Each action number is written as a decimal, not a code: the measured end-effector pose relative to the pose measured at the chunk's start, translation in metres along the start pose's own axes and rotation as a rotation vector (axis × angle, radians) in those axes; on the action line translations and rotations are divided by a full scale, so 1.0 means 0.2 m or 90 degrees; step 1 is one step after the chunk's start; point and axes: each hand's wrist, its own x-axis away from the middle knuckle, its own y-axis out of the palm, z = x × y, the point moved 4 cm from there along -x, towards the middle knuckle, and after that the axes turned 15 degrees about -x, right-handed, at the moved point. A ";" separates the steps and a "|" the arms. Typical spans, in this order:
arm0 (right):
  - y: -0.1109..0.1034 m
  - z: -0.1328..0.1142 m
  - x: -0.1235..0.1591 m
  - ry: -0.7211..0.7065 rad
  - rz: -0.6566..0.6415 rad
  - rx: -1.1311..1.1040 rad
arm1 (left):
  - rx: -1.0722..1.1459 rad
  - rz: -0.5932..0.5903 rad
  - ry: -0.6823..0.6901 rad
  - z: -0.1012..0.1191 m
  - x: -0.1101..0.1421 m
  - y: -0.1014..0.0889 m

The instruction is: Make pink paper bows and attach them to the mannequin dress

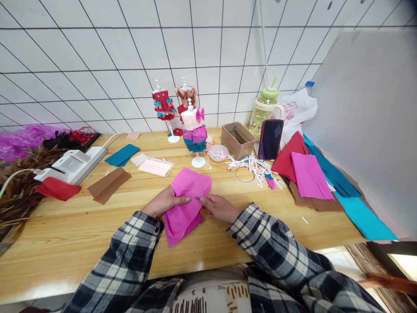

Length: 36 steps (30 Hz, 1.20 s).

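A bright magenta sheet of crepe-like paper (190, 182), folded and creased, is held just above the front of the table. My left hand (165, 202) grips it from the left, thumb lying across the top. At the paper's right edge, my right hand (221, 208) pinches it between thumb and fingers; whether something small is also in that pinch I cannot make out. Beyond the hands stands a small white dress form (198, 162) wearing a pale pink, magenta and teal paper dress (195, 132) with a magenta bow (200, 114).
Two more dressed forms, one in red (163, 104), stand behind. A pink bowl (218, 153), cardboard box (239, 143), phone (270, 139) and scattered white sticks (256, 168) lie right of centre. Folded papers (311, 176) pile at right; a white power strip (78, 164) sits left.
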 end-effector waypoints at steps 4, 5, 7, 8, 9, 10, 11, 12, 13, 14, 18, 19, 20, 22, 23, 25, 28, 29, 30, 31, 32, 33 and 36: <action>0.00 0.00 0.00 0.001 0.001 0.017 | -0.004 0.001 0.001 0.00 0.00 0.00; 0.00 0.00 0.00 0.004 0.001 0.020 | -0.008 0.003 0.003 0.00 0.00 0.00; 0.00 0.01 0.00 0.012 0.003 0.030 | -0.015 0.003 0.011 0.00 0.00 -0.01; 0.00 0.01 0.00 0.016 0.007 0.036 | -0.017 0.002 0.016 0.00 0.00 -0.01; 0.00 0.01 -0.01 0.018 0.012 0.044 | -0.019 0.000 0.019 0.00 0.00 -0.01; 0.00 0.01 -0.01 0.020 0.018 0.052 | -0.021 -0.002 0.021 0.00 0.00 -0.01; 0.00 0.01 -0.01 0.021 0.024 0.060 | -0.023 -0.003 0.020 0.00 0.00 0.00; 0.00 0.01 -0.02 0.020 0.029 0.067 | -0.026 -0.003 0.018 0.00 0.00 0.00; 0.00 0.01 -0.02 0.020 0.033 0.076 | -0.028 -0.002 0.015 0.01 0.00 0.00; 0.00 0.01 -0.02 0.022 0.036 0.084 | -0.031 -0.002 0.012 0.01 0.00 0.00; 0.00 0.00 -0.03 0.025 0.041 0.098 | -0.032 -0.005 0.007 0.01 0.00 0.00; 0.00 0.00 -0.03 0.024 0.041 0.096 | -0.033 -0.004 0.007 0.01 0.00 0.00; 0.00 0.00 -0.03 0.024 0.039 0.091 | -0.035 -0.001 0.006 0.01 0.00 0.00; 0.00 0.00 -0.04 0.023 0.035 0.083 | -0.040 0.005 0.002 0.01 0.00 -0.01; 0.00 0.00 -0.04 0.024 0.033 0.082 | -0.042 0.007 0.002 0.01 0.00 -0.01; 0.00 0.00 -0.03 0.027 0.029 0.087 | -0.046 0.007 0.012 0.01 0.00 -0.01; 0.00 -0.01 -0.03 0.028 0.030 0.085 | -0.043 0.004 0.025 0.02 0.00 0.00; 0.00 -0.01 -0.03 0.030 0.032 0.081 | -0.041 0.001 0.021 0.02 0.00 0.00; 0.00 -0.01 -0.03 0.032 0.035 0.078 | -0.039 -0.001 0.015 0.02 0.01 0.00; 0.00 -0.01 -0.02 0.034 0.039 0.076 | -0.038 -0.002 0.008 0.01 0.01 0.00; 0.00 -0.02 -0.02 0.033 0.040 0.076 | -0.038 -0.002 0.004 0.01 0.01 0.00; 0.00 -0.02 -0.02 0.030 0.039 0.076 | -0.039 0.000 0.003 0.01 0.01 0.00; 0.01 -0.01 -0.03 0.024 0.034 0.046 | -0.045 0.007 0.013 0.01 0.00 0.00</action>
